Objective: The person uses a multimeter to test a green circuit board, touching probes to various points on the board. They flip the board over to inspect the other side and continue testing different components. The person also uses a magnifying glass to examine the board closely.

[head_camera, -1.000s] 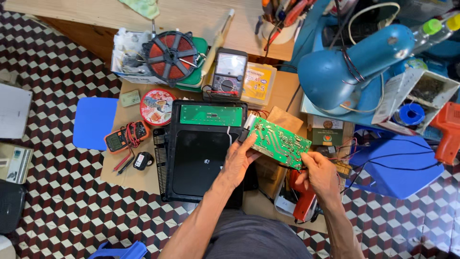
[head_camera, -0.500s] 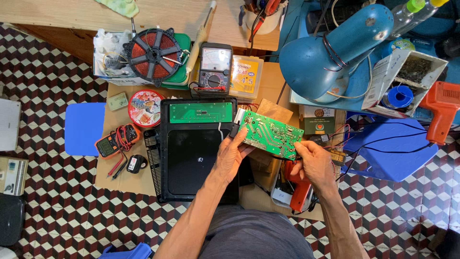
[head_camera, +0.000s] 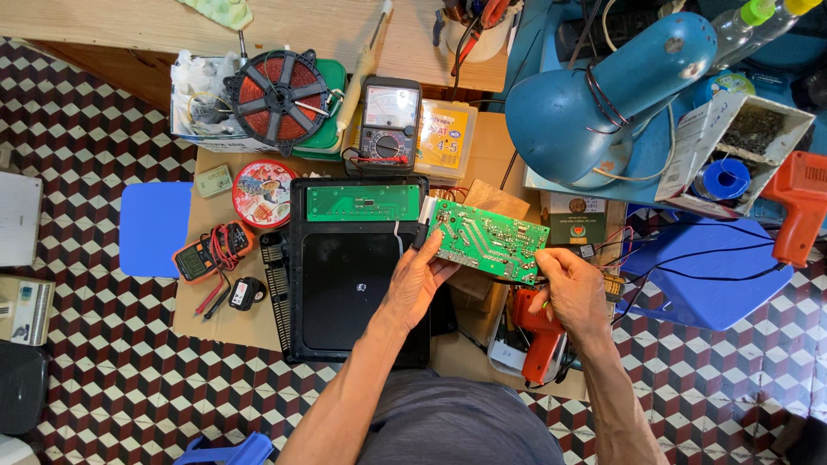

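I hold a green circuit board (head_camera: pixel 488 239) between both hands, solder side up, above the right edge of a black appliance shell (head_camera: pixel 357 275). My left hand (head_camera: pixel 419 277) grips the board's left end, my right hand (head_camera: pixel 568 288) grips its right lower corner. A smaller green board (head_camera: pixel 363 203) sits in the top of the black shell. Thin wires trail from the held board toward the right.
A red copper coil (head_camera: pixel 277 96), an analog meter (head_camera: pixel 388 126), a yellow box (head_camera: pixel 445 138), a round red tin (head_camera: pixel 264 193) and an orange multimeter (head_camera: pixel 203 256) lie around. A blue lamp (head_camera: pixel 597 102), a red tool (head_camera: pixel 537 334) and a blue stool (head_camera: pixel 706 269) are to the right.
The green board has stayed in both hands and tilted slightly flatter. The view shifted a little, so everything sits lower in the picture.
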